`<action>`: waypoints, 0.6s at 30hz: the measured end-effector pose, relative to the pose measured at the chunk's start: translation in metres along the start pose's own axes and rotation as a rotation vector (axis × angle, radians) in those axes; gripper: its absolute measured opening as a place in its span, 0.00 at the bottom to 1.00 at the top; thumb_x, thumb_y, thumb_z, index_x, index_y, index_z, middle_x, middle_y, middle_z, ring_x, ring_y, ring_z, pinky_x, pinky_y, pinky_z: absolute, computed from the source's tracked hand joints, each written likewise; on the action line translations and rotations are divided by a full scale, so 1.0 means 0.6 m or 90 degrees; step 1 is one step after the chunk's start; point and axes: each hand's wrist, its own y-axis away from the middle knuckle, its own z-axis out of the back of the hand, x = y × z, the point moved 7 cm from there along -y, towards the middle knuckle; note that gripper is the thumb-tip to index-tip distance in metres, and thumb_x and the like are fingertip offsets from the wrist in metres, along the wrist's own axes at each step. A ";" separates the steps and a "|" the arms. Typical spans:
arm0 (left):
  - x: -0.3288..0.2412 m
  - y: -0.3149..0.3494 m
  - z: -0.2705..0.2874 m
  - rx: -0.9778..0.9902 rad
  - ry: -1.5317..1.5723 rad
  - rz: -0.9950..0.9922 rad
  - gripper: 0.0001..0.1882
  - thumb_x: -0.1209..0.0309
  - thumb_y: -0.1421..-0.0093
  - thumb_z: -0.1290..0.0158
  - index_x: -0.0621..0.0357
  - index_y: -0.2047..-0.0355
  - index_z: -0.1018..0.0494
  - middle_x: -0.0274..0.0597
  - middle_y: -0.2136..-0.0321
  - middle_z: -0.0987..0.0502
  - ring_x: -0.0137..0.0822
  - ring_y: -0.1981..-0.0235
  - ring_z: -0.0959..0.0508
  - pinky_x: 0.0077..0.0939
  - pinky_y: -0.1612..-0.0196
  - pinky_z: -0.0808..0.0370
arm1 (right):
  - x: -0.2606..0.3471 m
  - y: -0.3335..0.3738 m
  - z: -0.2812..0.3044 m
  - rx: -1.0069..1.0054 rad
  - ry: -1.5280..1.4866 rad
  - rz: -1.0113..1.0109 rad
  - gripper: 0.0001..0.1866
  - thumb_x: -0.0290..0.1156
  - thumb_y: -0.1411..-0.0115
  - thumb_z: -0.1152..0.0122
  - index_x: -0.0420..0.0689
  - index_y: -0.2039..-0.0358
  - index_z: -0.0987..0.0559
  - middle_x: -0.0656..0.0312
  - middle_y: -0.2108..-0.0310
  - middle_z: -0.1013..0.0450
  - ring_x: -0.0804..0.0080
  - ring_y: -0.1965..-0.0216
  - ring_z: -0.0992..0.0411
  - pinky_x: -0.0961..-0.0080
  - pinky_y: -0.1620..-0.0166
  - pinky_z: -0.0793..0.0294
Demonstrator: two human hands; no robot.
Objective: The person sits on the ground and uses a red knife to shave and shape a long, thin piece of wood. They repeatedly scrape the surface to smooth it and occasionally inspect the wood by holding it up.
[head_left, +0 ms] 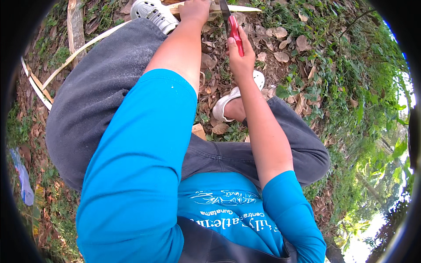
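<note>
At the top of the view, my left hand (196, 10) is closed over a pale wooden strip (243, 8), with part of the fingers cut off by the picture's edge. The strip's tapered end sticks out to the right. My right hand (242, 61) grips the red handle of a knife (235, 35), thumb lying along it. Its grey blade points up past the strip, and the tip is out of view. The blade and the strip overlap here; whether they touch I cannot tell.
White clogs (153, 14) are on both feet, one beside the strip. Long pale strips (87, 45) and a weathered plank (75, 26) lie at left. A wood block (198, 131) sits between my legs. Dry leaves (280, 57) and low plants cover the ground; a plastic bag (25, 186) lies far left.
</note>
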 end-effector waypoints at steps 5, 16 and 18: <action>0.008 0.003 0.000 -0.020 0.035 0.011 0.15 0.63 0.35 0.49 0.40 0.49 0.21 0.42 0.49 0.22 0.48 0.46 0.22 0.53 0.48 0.23 | 0.068 -0.046 0.009 0.007 0.076 0.006 0.26 0.37 0.35 0.34 0.42 0.38 0.23 0.55 0.58 0.18 0.74 0.61 0.23 0.74 0.53 0.24; 0.010 0.010 -0.005 -0.093 0.007 0.004 0.21 0.64 0.41 0.41 0.42 0.46 0.26 0.40 0.49 0.25 0.47 0.44 0.25 0.58 0.45 0.28 | 0.101 -0.106 -0.009 -0.023 -0.078 -0.047 0.21 0.33 0.36 0.32 0.40 0.44 0.19 0.63 0.63 0.20 0.84 0.73 0.28 0.83 0.70 0.26; -0.002 0.014 -0.007 -0.109 0.005 -0.025 0.19 0.64 0.40 0.42 0.44 0.48 0.25 0.41 0.50 0.24 0.47 0.45 0.25 0.57 0.46 0.28 | 0.101 -0.104 0.001 -0.041 -0.041 -0.024 0.20 0.33 0.35 0.32 0.39 0.45 0.18 0.64 0.63 0.20 0.84 0.73 0.28 0.83 0.71 0.26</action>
